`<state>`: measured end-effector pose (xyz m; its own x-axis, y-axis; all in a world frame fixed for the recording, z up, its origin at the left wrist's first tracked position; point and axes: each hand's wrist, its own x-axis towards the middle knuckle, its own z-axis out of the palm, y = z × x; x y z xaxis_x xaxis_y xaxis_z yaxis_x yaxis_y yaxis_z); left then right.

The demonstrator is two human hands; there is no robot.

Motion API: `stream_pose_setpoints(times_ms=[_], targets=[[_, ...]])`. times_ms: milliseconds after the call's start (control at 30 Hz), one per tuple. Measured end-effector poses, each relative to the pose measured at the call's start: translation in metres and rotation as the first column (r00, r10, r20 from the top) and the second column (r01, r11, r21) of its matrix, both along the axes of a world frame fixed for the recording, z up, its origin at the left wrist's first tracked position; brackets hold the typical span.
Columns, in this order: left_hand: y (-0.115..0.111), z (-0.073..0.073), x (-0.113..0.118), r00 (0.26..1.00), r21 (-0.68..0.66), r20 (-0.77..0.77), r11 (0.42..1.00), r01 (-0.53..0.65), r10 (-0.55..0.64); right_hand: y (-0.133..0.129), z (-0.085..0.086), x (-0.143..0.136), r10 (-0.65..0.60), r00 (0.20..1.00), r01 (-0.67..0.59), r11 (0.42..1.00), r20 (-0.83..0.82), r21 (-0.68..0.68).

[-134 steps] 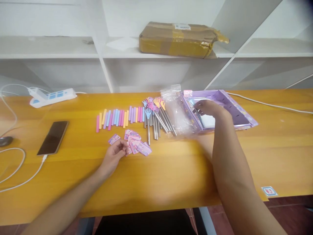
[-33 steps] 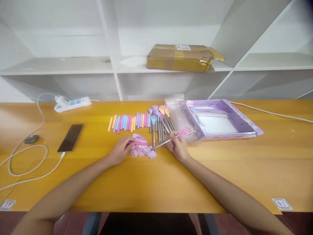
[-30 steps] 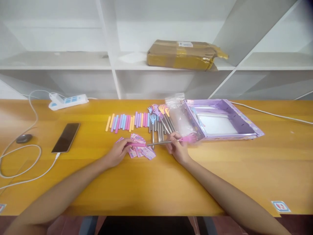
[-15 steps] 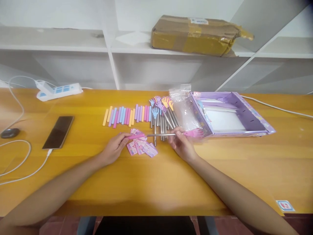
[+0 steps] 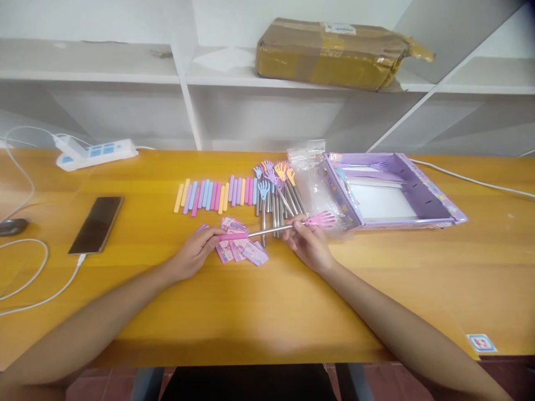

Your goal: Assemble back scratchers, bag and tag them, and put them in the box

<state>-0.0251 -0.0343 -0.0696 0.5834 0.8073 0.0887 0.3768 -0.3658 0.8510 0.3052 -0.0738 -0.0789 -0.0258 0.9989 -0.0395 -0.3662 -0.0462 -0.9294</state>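
Note:
A pink telescopic back scratcher (image 5: pixel 271 229) spans the space between my two hands, its metal rod fitted at the pink handle. My left hand (image 5: pixel 194 253) is closed on the handle's left end. The rod just below the pink hand-shaped head is pinched by my right hand (image 5: pixel 309 245). Beneath the handle lie several small printed cards (image 5: pixel 254 253). Behind the rod, a pile of back scratcher rods (image 5: pixel 276 203) with blue, purple, yellow and pink heads rests on the table. Left of the pile is a row of coloured handle tubes (image 5: pixel 215 196).
On the right stands an open purple box (image 5: pixel 430 195) with white and purple contents, beside clear plastic bags (image 5: pixel 313 189). A phone (image 5: pixel 97 225) on a cable, a power strip (image 5: pixel 98 153) and a black mouse (image 5: pixel 13 226) occupy the left. A taped carton (image 5: pixel 330 55) sits on the shelf.
The back scratcher's head end has tilted upward a little and its pink head is less blurred. Both hands keep hold of it; the camera view has shifted slightly.

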Motion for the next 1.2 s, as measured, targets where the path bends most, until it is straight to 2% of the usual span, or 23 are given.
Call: stream_pose_setpoints(times_ms=[433, 567, 667, 767, 867, 967, 1100, 1200], targets=[[0.001, -0.003, -0.001, 0.998, 0.083, -0.058, 0.997, 0.000, 0.005, -0.009, -0.004, -0.001, -0.015, 0.997, 0.010, 0.998, 0.081, 0.068], [0.001, -0.003, -0.001, 0.997, 0.068, -0.069, 0.997, 0.033, -0.028, -0.011, -0.003, -0.002, 0.013, 0.995, -0.019, 0.998, 0.097, 0.054], [0.001, -0.002, 0.000, 1.000, 0.047, -0.029, 0.999, 0.007, -0.006, -0.008, 0.001, -0.001, 0.014, 0.996, -0.018, 0.999, 0.089, 0.044], [0.000, -0.002, 0.001, 0.998, -0.017, 0.033, 0.998, -0.061, 0.062, -0.003, 0.006, 0.003, -0.102, 0.993, 0.098, 0.993, 0.065, 0.065], [-0.002, -0.003, 0.001, 0.986, -0.142, 0.102, 0.983, -0.116, 0.131, 0.002, 0.009, 0.008, -0.261, 0.963, 0.253, 0.963, 0.075, 0.095], [-0.001, -0.006, 0.000, 0.964, -0.228, 0.190, 0.963, -0.140, 0.185, 0.005, 0.008, 0.011, -0.336, 0.937, 0.327, 0.940, 0.093, 0.098], [0.005, -0.010, -0.003, 0.888, -0.306, 0.356, 0.934, -0.183, 0.290, 0.007, 0.004, 0.012, -0.421, 0.901, 0.407, 0.904, 0.106, 0.126], [0.011, -0.011, -0.005, 0.808, -0.392, 0.481, 0.908, -0.148, 0.340, 0.007, 0.002, 0.013, -0.434, 0.895, 0.418, 0.897, 0.106, 0.144]])
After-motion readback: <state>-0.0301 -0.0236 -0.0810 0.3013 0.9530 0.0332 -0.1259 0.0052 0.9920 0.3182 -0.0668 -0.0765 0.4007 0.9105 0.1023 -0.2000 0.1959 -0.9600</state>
